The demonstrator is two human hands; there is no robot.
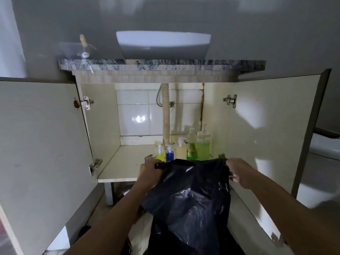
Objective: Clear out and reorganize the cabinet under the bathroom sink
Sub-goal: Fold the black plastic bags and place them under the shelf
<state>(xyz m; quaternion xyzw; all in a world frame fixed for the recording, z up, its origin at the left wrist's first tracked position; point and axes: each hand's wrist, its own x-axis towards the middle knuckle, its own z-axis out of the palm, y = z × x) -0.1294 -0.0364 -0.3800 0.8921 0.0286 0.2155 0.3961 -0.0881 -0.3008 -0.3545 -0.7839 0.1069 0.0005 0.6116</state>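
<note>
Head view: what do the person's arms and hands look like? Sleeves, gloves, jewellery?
Both forearms are bare right down to the frame edge, with no sleeve showing. The left hand and right hand have no gloves, and no watch, bracelet or ring shows. A fingernail on the right hand looks dark, possibly painted; too blurred to confirm.

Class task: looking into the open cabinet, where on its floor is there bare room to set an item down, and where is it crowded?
Bare: the cabinet floor from the left wall to the corrugated drain hose. Crowded: the right rear corner, where pump bottles cluster. Both hands, left hand and right hand, hold a black bag across the front.
</note>
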